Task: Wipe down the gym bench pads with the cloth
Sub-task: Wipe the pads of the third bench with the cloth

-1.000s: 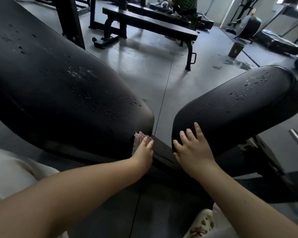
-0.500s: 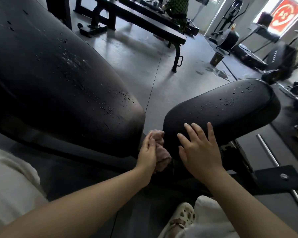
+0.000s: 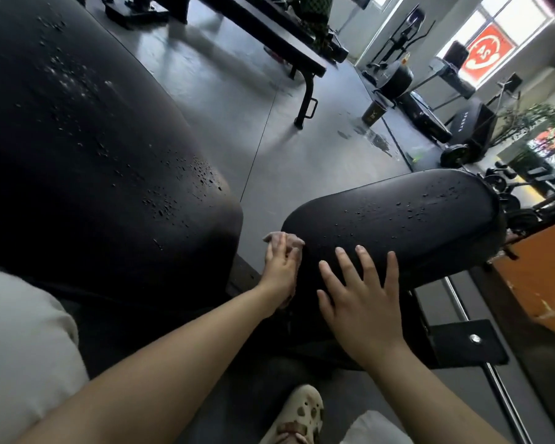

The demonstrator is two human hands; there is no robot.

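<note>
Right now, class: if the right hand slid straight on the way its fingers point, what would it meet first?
Most likely nothing new: the right hand already lies flat on the seat pad, fingers pointing up along it, toward the water droplets.

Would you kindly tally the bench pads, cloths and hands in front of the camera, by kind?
Bench pads: 2, the large back pad and the seat pad
Cloths: 1, the pink cloth
Hands: 2, the left hand and the right hand
Total: 5
</note>
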